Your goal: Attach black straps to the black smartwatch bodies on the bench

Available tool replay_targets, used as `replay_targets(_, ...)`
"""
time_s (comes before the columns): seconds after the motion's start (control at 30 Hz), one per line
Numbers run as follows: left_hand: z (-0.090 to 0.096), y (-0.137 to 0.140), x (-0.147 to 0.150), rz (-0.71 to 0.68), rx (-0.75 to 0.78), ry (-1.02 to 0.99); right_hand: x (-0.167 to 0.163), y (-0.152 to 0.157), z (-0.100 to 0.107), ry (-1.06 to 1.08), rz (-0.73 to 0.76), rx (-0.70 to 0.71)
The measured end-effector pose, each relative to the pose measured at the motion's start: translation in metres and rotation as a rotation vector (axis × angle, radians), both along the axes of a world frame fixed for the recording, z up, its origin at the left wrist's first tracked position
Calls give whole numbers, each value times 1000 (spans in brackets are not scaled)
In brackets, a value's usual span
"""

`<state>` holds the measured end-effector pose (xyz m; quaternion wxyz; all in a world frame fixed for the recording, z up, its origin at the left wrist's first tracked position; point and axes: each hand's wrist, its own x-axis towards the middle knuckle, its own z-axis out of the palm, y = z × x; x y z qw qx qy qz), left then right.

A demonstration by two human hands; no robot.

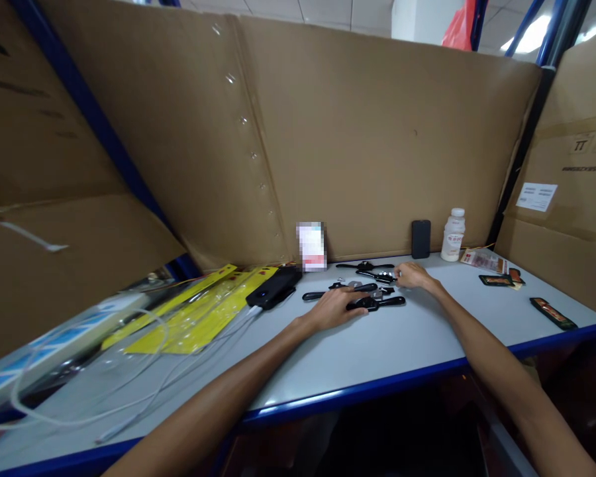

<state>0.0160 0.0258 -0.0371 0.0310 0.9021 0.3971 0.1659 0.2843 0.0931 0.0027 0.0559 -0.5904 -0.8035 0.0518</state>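
Several black two-handled tools that look like spokeshaves lie close together on the pale tabletop. My left hand (336,308) is palm down over the left handle of the nearest spokeshave (392,301), its thumb on the near side and its fingers on the far side. At the right end of another spokeshave (367,273), farther back, my right hand (411,274) has its fingers closed; its fingertips are partly hidden. Shiny metal screws show on that tool's body. Behind it lies one more spokeshave (350,265). Loose small metal parts (341,279) sit among the tools.
Yellow-backed packages (191,324), a black power bank (273,288) with white cables and a power strip (54,351) lie left. At the back stand a blurred screen (312,246), a black phone (420,238) and a bottle (453,235). Small packets (553,313) lie right. Cardboard walls (377,146) enclose the table.
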Motion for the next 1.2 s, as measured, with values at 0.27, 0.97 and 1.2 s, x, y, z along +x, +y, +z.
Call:
replay_targets(0.27,-7,23,-3,151,-100,-217,12,-5,13,302,221,-6)
replay_targets(0.97,1,-1,0,-1,97,42,-20,-40,4,114,329,-21)
replay_targets(1.2,1,-4,4,3,86,72,-40,-51,-7,192,398,93)
